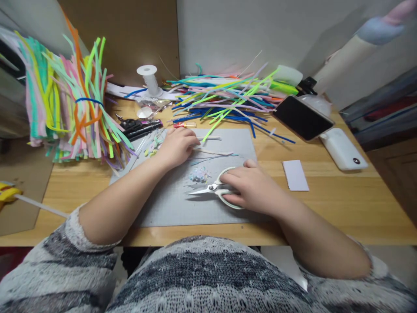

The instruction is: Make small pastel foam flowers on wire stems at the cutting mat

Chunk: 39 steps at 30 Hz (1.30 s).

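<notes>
My right hand [252, 187] grips white-handled scissors [211, 188] with fingers through the loops. The blades are together and point left, over the grey cutting mat [169, 204]. Just beyond them is a small heap of pale fuzzy clippings [198, 174]. My left hand [177, 147] rests farther up the mat, its fingers curled down and closed; what lies under the fingertips is hidden. Thin pale pipe cleaners [216, 152] extend to the right from beside those fingers. Short pastel pieces [153, 145] lie on the other side of this hand.
Bundled colourful pipe cleaners [65, 95] stand at the left, and a loose pile [224, 95] lies at the back. Nearby is a white spool [151, 82]. A phone [302, 117], a white power bank [343, 150] and a white card [295, 175] are on the right; a yellow glue gun [9, 191] is far left.
</notes>
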Available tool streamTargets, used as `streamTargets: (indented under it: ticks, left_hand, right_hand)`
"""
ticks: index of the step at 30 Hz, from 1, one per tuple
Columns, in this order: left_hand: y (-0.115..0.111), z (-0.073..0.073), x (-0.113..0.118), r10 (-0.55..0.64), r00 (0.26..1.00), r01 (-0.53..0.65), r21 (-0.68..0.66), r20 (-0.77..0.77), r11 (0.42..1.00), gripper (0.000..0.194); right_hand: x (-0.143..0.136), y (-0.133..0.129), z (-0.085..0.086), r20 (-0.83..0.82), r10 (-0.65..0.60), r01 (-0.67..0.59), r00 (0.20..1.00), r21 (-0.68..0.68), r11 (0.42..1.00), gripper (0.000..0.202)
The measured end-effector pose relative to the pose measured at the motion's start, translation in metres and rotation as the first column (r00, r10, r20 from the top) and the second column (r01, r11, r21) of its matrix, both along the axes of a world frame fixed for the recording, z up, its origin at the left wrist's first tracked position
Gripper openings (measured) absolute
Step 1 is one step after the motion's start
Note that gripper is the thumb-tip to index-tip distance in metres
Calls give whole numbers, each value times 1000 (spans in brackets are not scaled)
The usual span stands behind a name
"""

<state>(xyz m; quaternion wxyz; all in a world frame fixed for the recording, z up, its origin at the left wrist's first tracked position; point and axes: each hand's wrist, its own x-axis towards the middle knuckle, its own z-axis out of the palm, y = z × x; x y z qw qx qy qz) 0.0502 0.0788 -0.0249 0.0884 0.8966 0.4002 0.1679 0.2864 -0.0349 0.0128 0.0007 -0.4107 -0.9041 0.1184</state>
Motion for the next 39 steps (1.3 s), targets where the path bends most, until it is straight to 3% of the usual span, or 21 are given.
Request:
streamTargets:
  ticks: [4, 7, 11, 15, 19, 24, 27, 31, 35, 39]
  left_hand:
    - [-3, 6, 4, 143, 990, -143, 34, -14, 989, 26]
    - [-6, 15, 13, 105, 994, -104, 13, -24, 994, 20]
    - [-9, 35, 37, -98, 995, 97, -48, -16, 994, 24]
    - [-14, 51, 85, -403, 912, 392, -126, -80, 911, 35]
    - [-17, 53, 149, -560, 791, 525, -198, -247, 828, 46]
    - [-13, 46, 214, -723, 620, 661, -294, -306, 691, 52]
    - [-12, 37, 235, -707, 622, 627, -327, -336, 707, 41]
    - [-12, 25, 241, -610, 732, 503, -363, -303, 784, 27]
    - [-7, 20, 235, -447, 832, 322, -369, -329, 872, 32]
    - [-3, 25, 230, -310, 888, 176, -372, -339, 911, 42]
  right_hand:
    - [-1, 0, -1, 8, 9, -9, 1000, -11, 1000, 15]
    - [-5, 0, -2, 20, 17, -17, 1000, -21, 1000, 14]
    - [-10, 0, -5, 22, 23, -22, 999, -54, 998, 13]
    - [-11, 1, -7, 0, 25, -25, 1000, -56, 998, 16]
    - [-10, 0, -5, -2, 13, -13, 1000, -47, 999, 17]
    - [-7, -3, -3, 24, 103, -102, 994, -61, 993, 18]
    - [-5, -3, -3, -22, 87, -88, 996, -63, 994, 22]
    - [-2, -1, -2, -70, 72, -75, 995, -43, 996, 28]
    - [-2, 0, -1, -25, 107, -108, 994, -38, 993, 23]
    - [-3, 0, -2, -8, 126, -126, 992, -29, 992, 20]
